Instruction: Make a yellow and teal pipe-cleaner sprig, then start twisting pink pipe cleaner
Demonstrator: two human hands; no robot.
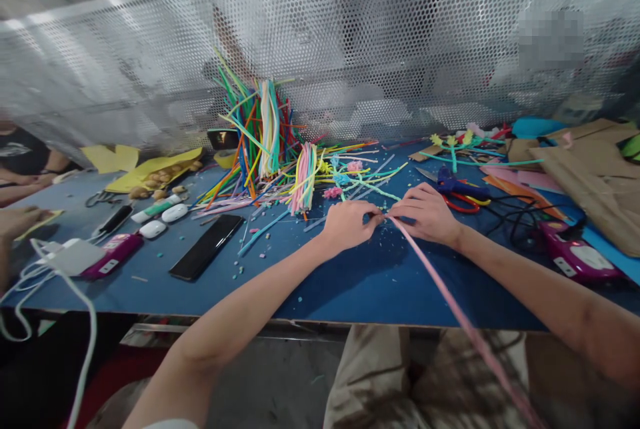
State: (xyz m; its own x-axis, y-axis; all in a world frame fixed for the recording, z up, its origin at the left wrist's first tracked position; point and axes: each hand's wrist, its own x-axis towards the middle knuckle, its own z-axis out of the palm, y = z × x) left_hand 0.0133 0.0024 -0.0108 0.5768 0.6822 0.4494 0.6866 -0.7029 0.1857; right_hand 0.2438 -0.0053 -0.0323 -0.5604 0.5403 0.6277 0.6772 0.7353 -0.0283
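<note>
Near the middle of the blue table, my left hand (351, 224) and my right hand (424, 213) meet with their fingertips pinched close together. Between them is one end of a pink pipe cleaner (440, 282). Its long tail runs from my right fingers down past the table edge toward my lap. What exactly the fingertips do at the end is too small to make out. Just behind my hands lie pale green pipe-cleaner stems with pink flowers (334, 193), blue ones and yellow ones. Small clippings are scattered around.
Behind stands a heap of coloured pipe cleaners (270, 129) against a perforated metal screen (350, 49). Leftward lie a black phone (207, 247), white cables and a purple power strip (114, 254). Pliers (453, 184), scissors, another purple strip (575, 252) and cardboard (595, 176) sit right. Another person's hand (20, 216) rests far left.
</note>
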